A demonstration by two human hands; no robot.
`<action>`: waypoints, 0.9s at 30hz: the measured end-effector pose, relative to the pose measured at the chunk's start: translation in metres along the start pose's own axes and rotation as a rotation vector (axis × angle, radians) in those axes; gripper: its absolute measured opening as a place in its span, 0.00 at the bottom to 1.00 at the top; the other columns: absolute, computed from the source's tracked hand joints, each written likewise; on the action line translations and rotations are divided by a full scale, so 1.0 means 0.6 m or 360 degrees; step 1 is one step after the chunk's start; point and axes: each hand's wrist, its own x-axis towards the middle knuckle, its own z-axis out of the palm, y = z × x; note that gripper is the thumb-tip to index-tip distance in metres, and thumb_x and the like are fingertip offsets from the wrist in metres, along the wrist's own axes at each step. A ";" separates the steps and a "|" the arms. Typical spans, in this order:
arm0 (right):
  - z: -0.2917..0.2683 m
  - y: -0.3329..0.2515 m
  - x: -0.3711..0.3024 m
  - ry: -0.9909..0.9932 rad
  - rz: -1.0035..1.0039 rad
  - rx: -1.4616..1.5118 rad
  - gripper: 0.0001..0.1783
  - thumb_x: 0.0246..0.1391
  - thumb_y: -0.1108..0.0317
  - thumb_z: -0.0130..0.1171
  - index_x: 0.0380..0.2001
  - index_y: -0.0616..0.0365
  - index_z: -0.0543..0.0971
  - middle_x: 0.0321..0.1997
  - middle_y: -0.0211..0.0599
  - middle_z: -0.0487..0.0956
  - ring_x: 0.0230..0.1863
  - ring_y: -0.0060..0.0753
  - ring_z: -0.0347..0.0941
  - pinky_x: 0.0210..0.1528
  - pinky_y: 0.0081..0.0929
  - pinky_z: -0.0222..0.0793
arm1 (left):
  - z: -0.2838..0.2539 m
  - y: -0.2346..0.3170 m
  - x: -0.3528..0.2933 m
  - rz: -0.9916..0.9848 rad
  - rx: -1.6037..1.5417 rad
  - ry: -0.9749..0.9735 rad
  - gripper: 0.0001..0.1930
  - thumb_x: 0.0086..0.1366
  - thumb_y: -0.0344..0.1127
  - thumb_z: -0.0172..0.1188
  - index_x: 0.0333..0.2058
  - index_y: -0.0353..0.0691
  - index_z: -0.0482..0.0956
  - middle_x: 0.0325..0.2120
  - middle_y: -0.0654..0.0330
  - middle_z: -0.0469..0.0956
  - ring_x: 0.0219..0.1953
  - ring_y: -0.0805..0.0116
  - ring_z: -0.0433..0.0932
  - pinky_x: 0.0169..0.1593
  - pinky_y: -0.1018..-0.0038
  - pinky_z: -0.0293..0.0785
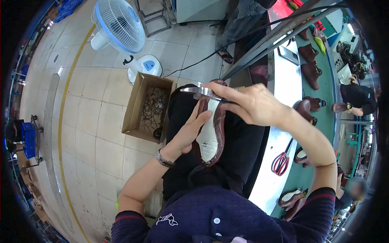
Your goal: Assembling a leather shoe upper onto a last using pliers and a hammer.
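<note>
A brown leather shoe upper (219, 135) lies sole-up above my lap, with its pale insole (209, 141) facing me. My left hand (188, 131) wraps its left side, thumb lying on the insole. In my right hand (253, 104) is a shiny steel tool that looks like shoemaker's pincers (201, 91). Its curved metal head reaches left across the far end of the shoe, and a short block under the head is at or just above the shoe. Whether it touches cannot be made out. My right fingers cover most of its handles.
An open cardboard box (131, 113) with tangled dark scraps stands left of my legs, near a blue-white fan (120, 26). At right, a metal bench edge (265, 184) holds red-handled scissors (280, 163). Brown shoes (311, 75) line a green belt (320, 139); other people are beyond.
</note>
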 end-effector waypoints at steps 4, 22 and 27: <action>0.022 0.007 0.005 -0.0418 0.0174 -0.0249 0.34 0.60 0.65 0.55 0.68 0.42 0.58 0.18 0.42 0.77 0.19 0.41 0.77 0.22 0.35 0.73 | -0.009 0.002 0.002 -0.0118 -0.0214 -0.0010 0.35 0.69 0.41 0.57 0.70 0.50 0.49 0.54 0.66 0.70 0.52 0.76 0.72 0.55 0.75 0.70; 0.034 -0.027 -0.021 -0.0245 0.0246 -0.0230 0.36 0.59 0.61 0.57 0.68 0.44 0.58 0.14 0.42 0.74 0.16 0.46 0.75 0.20 0.39 0.69 | -0.014 0.013 -0.011 -0.0278 -0.0255 -0.0061 0.38 0.60 0.26 0.65 0.66 0.45 0.56 0.51 0.64 0.72 0.52 0.71 0.72 0.57 0.72 0.69; 0.019 -0.069 -0.027 -0.0184 0.0254 0.0197 0.34 0.59 0.60 0.56 0.68 0.44 0.58 0.14 0.44 0.74 0.18 0.49 0.75 0.22 0.42 0.69 | -0.026 0.003 -0.021 -0.0352 -0.0195 -0.0122 0.40 0.58 0.30 0.67 0.66 0.44 0.55 0.52 0.63 0.71 0.54 0.69 0.72 0.59 0.70 0.68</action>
